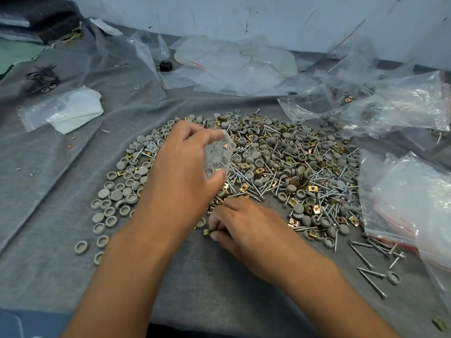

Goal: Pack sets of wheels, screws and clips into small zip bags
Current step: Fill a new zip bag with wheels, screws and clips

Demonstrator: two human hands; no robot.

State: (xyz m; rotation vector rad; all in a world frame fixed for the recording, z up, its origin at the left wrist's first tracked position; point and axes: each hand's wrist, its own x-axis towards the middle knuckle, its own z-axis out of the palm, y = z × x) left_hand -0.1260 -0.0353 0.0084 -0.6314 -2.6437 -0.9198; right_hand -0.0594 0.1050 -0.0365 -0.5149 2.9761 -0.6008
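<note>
The left hand (180, 167) grips a small clear zip bag (218, 154) above the heap (280, 167) of grey wheels, screws and clips, its fingers curled round the crumpled bag, seemingly to keep the mouth handy. I cannot tell which way the mouth faces. The right hand (244, 228) pinches a brass clip (206, 232) at the heap's near edge on the grey cloth (48, 191), likely gathering a set. Filled bags (402, 203) lie to the right.
</note>
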